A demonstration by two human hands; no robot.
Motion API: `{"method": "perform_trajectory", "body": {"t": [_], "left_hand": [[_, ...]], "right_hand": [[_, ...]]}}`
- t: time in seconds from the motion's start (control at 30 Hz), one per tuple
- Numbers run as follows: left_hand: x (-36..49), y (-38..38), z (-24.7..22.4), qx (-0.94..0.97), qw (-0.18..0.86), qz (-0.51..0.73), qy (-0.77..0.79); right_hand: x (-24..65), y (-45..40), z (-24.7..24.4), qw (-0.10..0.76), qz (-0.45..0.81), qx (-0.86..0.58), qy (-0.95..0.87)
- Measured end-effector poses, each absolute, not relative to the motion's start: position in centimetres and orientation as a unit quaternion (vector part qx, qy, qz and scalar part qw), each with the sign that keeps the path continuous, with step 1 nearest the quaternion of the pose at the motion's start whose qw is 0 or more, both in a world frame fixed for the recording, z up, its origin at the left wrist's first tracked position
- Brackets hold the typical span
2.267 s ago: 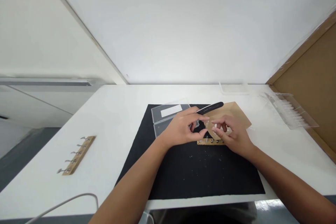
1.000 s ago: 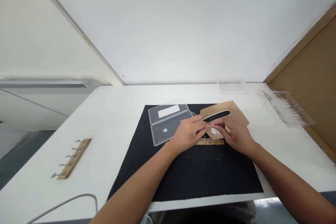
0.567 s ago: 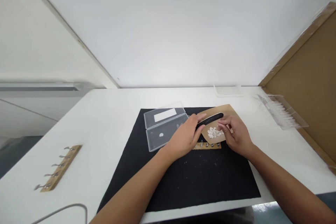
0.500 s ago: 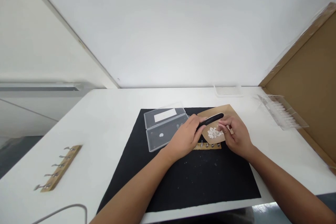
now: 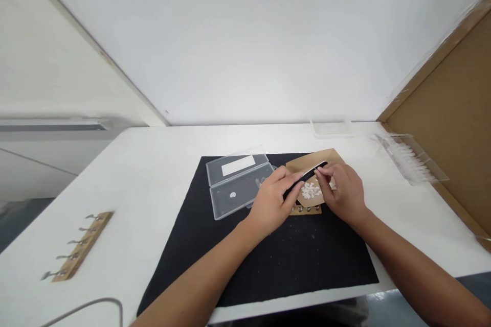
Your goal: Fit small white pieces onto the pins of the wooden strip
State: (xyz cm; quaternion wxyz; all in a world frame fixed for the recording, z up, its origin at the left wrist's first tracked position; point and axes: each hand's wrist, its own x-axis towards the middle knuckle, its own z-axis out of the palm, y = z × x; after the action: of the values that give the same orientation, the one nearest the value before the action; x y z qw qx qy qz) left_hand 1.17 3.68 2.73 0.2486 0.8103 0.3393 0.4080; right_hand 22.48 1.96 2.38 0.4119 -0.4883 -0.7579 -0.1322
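Over a black mat [image 5: 291, 260], my left hand [image 5: 274, 196] grips a dark, narrow file-like strip [image 5: 307, 176] that slants up to the right. My right hand [image 5: 339, 189] is closed in a pinch at the strip's upper end; whatever its fingertips hold is too small to name. Beneath the hands, small white pieces [image 5: 311, 190] lie on a brown paper tray [image 5: 330, 156]. A wooden strip with metal fittings [image 5: 314, 210] is partly hidden in front of the tray. Left of my hands, an open clear plastic case [image 5: 230, 199] holds a few small pieces.
On the white table [image 5: 146, 173], a wooden bar with several metal clips [image 5: 82, 248] lies at the left. A clear box of white tips [image 5: 412, 161] rests at the right, near a cardboard panel [image 5: 452, 112]. A clear tray [image 5: 332, 130] stands at the back, and a cable curves at the front left.
My right fingertips have moved against the upper end of the strip, which now shows its edge more. The whole view has shifted slightly.
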Motion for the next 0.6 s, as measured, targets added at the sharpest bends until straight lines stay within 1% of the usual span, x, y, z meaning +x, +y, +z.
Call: {"method": "perform_trajectory", "body": {"t": [0.17,0.27,0.37,0.5,0.6], "left_hand": [[1.33,3.54,2.57,0.828,0.235,0.401,0.313],[1.32,3.4,2.82,0.82,0.247,0.404,0.322],[1.25,3.28,3.08,0.794,0.283,0.41,0.349],[1.26,3.07,3.19,0.769,0.342,0.412,0.35],[1.38,2.86,3.23,0.757,0.379,0.412,0.337]], "right_hand": [[22.68,1.78,2.56,0.402,-0.096,-0.502,-0.76],[22.64,1.5,2.68,0.423,-0.073,-0.508,-0.746],[22.76,1.32,2.75,0.444,-0.048,-0.508,-0.737],[23.08,1.34,2.63,0.408,-0.034,-0.526,-0.746],[23.06,1.49,2.42,0.406,-0.047,-0.531,-0.743]]}}
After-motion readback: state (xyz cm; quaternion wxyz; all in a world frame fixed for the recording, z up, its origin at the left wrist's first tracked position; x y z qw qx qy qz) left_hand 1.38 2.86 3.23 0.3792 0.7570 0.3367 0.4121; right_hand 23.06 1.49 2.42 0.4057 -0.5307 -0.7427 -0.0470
